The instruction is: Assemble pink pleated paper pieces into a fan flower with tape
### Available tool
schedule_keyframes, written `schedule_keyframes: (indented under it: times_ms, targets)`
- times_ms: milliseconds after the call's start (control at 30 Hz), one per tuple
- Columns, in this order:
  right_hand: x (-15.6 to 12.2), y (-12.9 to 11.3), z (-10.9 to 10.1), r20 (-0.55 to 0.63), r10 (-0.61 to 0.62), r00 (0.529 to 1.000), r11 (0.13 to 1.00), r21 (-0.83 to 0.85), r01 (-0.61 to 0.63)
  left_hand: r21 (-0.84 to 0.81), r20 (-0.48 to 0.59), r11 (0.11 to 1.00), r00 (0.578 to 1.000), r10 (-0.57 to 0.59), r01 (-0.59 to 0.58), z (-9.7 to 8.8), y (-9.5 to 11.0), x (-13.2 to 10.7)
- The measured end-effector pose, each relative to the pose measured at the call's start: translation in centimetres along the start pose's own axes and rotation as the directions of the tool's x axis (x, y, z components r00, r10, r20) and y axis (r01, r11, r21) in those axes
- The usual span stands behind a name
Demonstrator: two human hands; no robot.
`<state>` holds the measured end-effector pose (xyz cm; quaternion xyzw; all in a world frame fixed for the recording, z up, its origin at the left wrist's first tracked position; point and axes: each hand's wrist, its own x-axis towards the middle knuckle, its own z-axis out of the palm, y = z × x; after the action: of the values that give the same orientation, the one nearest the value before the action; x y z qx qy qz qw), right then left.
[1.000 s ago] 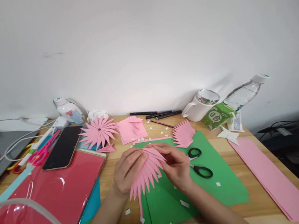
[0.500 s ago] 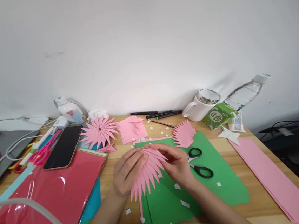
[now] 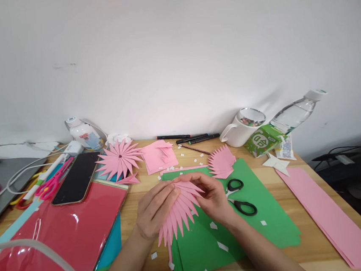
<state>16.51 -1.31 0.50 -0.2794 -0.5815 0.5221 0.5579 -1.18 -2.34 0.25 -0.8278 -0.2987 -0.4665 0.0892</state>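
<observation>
Between my hands is a pink folded-paper fan (image 3: 179, 212) with many pointed tips, held above a stack of green paper (image 3: 256, 230). My left hand (image 3: 155, 208) is closed on its left side, fingers lying over the folds. At the upper right edge my right hand (image 3: 210, 196) pinches the fan; some of its fingertips are hidden behind the paper. Black-handled scissors (image 3: 243, 206) lie on the green paper just right of my right hand, their blades partly covered. Another pink pointed fan (image 3: 222, 162) rests beyond them.
A round pink paper flower (image 3: 119, 157) and pink sheets (image 3: 154, 159) lie at the back. Markers (image 3: 200, 138), a white mug (image 3: 239, 132) and a water bottle (image 3: 296, 113) stand or lie by the wall. On the left are a phone (image 3: 78, 179) and a red folder (image 3: 62, 236). Paper scraps are scattered about.
The fan and both hands have shifted very slightly, the fan's upper right tips moving a little to the right and down. Both hands keep hold of it.
</observation>
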Motion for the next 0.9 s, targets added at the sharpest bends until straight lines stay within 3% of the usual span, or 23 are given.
schedule_keyframes:
  times_ms: [133, 233, 300, 333, 367, 433, 500, 567, 700, 900]
  targets:
    - [0.0, 0.4, 0.0, -0.022, 0.023, 0.999, 1.000, 0.000, -0.023, -0.072, -0.059, 0.996, 0.996, -0.063, 0.059, 0.4, 0.0, 0.1]
    - [0.1, 1.2, -0.2, -0.099, 0.041, 0.994, 0.999, -0.006, -0.042, -0.239, -0.077, 0.939, 0.959, -0.274, 0.249, 1.3, 0.1, 0.7]
    - [0.2, 1.6, -0.3, -0.153, 0.065, 0.986, 0.998, -0.007, -0.066, -0.353, -0.016, 0.799, 0.851, -0.525, 0.487, 2.1, 0.2, 1.0]
    - [0.3, 1.7, -0.3, -0.171, 0.084, 0.982, 0.996, -0.006, -0.086, -0.400, 0.063, 0.670, 0.748, -0.661, 0.626, 2.5, 0.2, 1.2]
    - [0.4, 1.8, -0.3, -0.184, 0.108, 0.977, 0.994, -0.003, -0.111, -0.459, 0.133, 0.499, 0.612, -0.780, 0.735, 2.8, 0.3, 1.3]
    - [0.6, 1.8, -0.2, -0.197, 0.166, 0.966, 0.986, 0.018, -0.165, -0.573, 0.276, 0.206, 0.424, -0.862, 0.793, 3.4, 0.3, 1.3]
    - [0.7, 1.6, -0.1, -0.205, 0.216, 0.955, 0.976, 0.064, -0.207, -0.637, 0.363, 0.013, 0.315, -0.877, 0.771, 3.7, 0.3, 1.3]
    - [0.8, 1.4, 0.0, -0.183, 0.257, 0.949, 0.965, 0.104, -0.241, -0.675, 0.390, -0.071, 0.273, -0.879, 0.735, 3.8, 0.3, 1.3]
    - [0.9, 1.3, 0.0, -0.148, 0.332, 0.932, 0.941, 0.117, -0.316, -0.704, 0.406, -0.110, 0.271, -0.873, 0.702, 3.8, 0.5, 1.7]
    - [0.6, 2.0, 0.3, -0.245, 0.391, 0.887, 0.919, 0.159, -0.361, -0.729, 0.458, -0.224, 0.216, -0.862, 0.647, 3.8, 0.9, 2.4]
